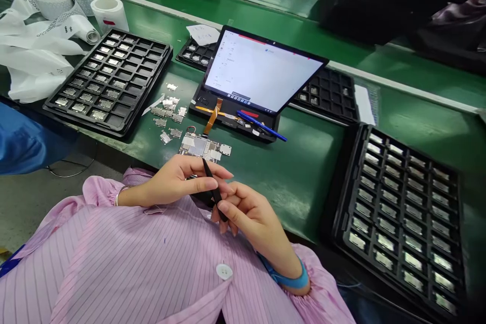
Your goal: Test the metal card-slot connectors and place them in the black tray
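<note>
My right hand (248, 215) pinches black tweezers (211, 186) near the front edge of the green bench, tips pointing up and away. My left hand (178, 179) rests against it with fingers stretched toward the right hand, touching the tweezers. Just beyond the fingers lies a small circuit board (201, 147) with metal shields, joined by an orange flex cable (212, 117) to a tablet (261, 68) propped on a black fixture, its screen lit white. Several loose metal shield pieces (169, 114) lie left of the board.
A black tray (110, 81) of small metal parts sits at left, another black tray (402, 217) at right, and more behind the tablet. A blue pen (261, 125) lies on the fixture. White tape rolls (108, 12) and backing strips sit far left. A blue sleeve (18, 142) shows at left.
</note>
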{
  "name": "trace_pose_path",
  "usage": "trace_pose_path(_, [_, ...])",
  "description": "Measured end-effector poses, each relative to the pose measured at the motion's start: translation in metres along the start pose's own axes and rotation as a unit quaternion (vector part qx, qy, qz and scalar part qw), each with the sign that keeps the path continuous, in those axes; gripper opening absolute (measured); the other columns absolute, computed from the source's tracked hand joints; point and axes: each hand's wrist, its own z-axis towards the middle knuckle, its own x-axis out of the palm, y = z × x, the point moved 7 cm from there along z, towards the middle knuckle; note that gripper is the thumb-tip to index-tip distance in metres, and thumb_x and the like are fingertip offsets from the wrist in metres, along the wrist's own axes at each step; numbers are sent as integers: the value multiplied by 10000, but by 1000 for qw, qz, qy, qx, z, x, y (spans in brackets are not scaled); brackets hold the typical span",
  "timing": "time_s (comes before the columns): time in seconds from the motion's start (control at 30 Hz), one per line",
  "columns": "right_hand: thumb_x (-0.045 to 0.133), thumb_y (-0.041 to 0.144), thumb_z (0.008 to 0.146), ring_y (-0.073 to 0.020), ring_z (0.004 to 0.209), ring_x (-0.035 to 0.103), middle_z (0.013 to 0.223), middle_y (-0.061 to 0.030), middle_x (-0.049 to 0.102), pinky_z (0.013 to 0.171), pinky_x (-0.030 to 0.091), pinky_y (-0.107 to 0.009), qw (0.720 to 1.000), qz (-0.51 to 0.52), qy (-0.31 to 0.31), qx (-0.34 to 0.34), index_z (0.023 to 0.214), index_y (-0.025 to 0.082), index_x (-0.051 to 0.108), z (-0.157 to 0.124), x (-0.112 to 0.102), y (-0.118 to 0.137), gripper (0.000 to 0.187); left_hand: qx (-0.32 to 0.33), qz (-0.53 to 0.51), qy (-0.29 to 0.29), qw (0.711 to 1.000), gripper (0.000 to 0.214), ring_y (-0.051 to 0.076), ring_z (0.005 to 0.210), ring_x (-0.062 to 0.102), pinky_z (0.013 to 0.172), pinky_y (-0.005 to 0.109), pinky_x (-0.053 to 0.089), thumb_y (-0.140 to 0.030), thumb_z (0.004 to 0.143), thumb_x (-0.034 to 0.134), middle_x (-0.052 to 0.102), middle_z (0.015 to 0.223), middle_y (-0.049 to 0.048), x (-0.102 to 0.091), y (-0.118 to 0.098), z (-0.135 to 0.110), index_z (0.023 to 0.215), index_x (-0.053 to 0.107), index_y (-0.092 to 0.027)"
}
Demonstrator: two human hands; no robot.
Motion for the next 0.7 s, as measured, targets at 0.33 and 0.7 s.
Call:
trace_pose_path(0.33, [647, 477, 870, -100, 522, 589, 707, -26, 683, 418, 385, -186, 1000, -10, 0, -2, 889, 183, 553, -1, 1, 0, 310, -1, 29, 13, 1000, 330, 186, 903, 704, 811, 278, 558, -364, 900, 635, 748, 1004, 94, 4, 0, -2, 1156, 686, -164])
trace_pose_path(0.7, [625, 402, 900, -126, 665, 652, 841, -53, 722, 516, 501, -179, 978, -133, -162, -11, 950, 211, 655, -17, -46, -17, 200, -82, 275, -244, 926, 308, 193, 950, 653, 878, 321, 508, -388, 933, 543, 704, 990, 66, -117, -29, -88, 1131, 620, -166])
